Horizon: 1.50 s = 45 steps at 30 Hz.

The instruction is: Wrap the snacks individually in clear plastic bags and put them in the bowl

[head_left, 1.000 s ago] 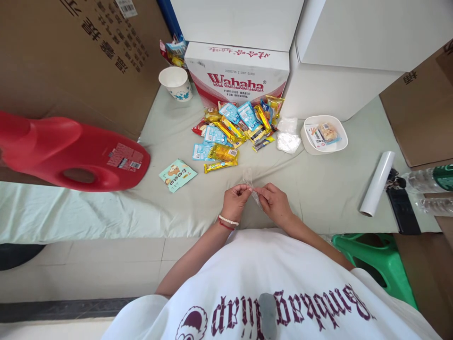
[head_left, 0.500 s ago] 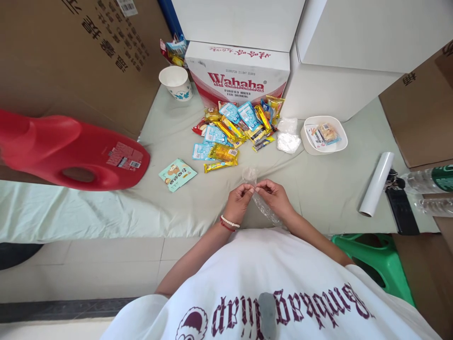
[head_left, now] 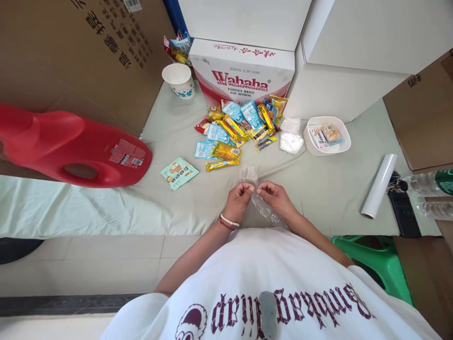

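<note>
The left hand pinches a clear plastic bag between thumb and forefinger; the right hand pinches the same bag close beside, its fingertips nearly meeting the left's. The film is thin, glossy and wrinkled; one end spreads flat on the cloth beyond the fingers, the other trails under the right hand toward the white shirt.

Both hands are near the cloth's front edge. A stretch of pale, softly creased cloth lies between the left hand and a mint-green packet, and a wider one between the right hand and a smooth white roll. Ahead, a loose pile of shiny snack packets reaches back to the Wahaha carton.

Right of the pile are crumpled white packets, then a rounded white tub holding a printed packet and a wrapped snack. A paper cup stands upright left of the carton, mouth open. A red plastic jug with an oval handle hole is at far left; clear ribbed bottles and a black phone-like object are at far right.
</note>
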Motion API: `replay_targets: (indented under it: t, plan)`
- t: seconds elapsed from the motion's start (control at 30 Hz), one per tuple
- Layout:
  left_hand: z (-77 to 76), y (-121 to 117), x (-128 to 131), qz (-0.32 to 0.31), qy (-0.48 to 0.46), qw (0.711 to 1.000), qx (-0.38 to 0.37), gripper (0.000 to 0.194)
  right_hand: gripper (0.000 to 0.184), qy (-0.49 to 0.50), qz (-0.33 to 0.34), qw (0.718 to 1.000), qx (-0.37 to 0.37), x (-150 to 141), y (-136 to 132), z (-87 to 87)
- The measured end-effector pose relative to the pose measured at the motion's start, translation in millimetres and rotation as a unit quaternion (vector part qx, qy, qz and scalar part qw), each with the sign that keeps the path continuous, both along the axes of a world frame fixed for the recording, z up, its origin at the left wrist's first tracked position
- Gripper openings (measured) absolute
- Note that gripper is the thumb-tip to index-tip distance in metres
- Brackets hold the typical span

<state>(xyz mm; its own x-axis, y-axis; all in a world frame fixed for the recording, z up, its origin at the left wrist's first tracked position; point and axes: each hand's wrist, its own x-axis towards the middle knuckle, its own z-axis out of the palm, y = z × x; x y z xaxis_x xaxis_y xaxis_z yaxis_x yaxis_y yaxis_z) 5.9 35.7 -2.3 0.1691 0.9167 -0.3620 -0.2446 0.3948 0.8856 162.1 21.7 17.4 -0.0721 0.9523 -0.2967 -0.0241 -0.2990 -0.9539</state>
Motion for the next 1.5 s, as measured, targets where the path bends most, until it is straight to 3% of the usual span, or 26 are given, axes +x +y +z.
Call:
replay_targets:
  t: [0.13,0.33,0.63,0.93,1.13,1.27,1.37,1.5]
  plan:
    - [0.5,-1,0,0.001,-0.005,1.0,-0.005,0.042,0.035,0.018,-0.034,0.999,-0.029,1,1,-1.9]
    - [6.8,-4,1,-0.034,0.01,0.999,0.01,0.038,0.035,0.05,-0.03,0.998,-0.038,-1,0,-0.4]
    - [8.0,-4,2,-0.029,0.057,0.997,0.047,0.032,0.03,-0.043,0.005,0.999,0.025,1,-4,-1.1]
    - [4.5,-2,-9,0.001,-0.013,1.0,0.017,0.037,0.032,-0.044,-0.088,0.995,0.035,32,-1,-5.6]
    - [8.5,5,-18,-0.022,-0.119,0.991,-0.06,0.041,0.04,0.069,-0.145,0.986,-0.044,68,-2,8.6]
    - [10.9,7,-15,-0.033,-0.173,0.977,-0.116,0.048,0.042,0.139,-0.16,0.972,-0.102,73,-2,7.7]
    - [11.6,6,-10,-0.025,-0.172,0.975,-0.139,0.051,0.047,0.144,-0.177,0.965,-0.127,67,-1,2.7]
    - [8.6,5,-1,-0.017,-0.122,0.985,-0.117,0.065,0.047,0.123,-0.153,0.973,-0.121,56,-2,-0.2]
